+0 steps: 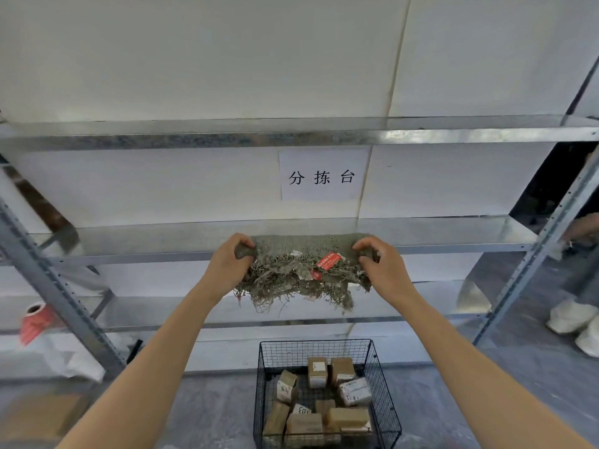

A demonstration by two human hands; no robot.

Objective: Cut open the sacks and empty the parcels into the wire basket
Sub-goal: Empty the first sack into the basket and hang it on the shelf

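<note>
While your left hand [227, 264] and right hand [382, 267] each pinch an end of the folded, frayed sack [301, 267], arms stretched forward at shelf [453, 234] height, the parcels [324, 403] lie in the wire basket [385, 400] below.

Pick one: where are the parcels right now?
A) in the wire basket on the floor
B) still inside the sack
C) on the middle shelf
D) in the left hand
A: the cardboard parcels lie inside the wire basket, while both the left hand and right hand grip the frayed sack, held up above it.
</note>
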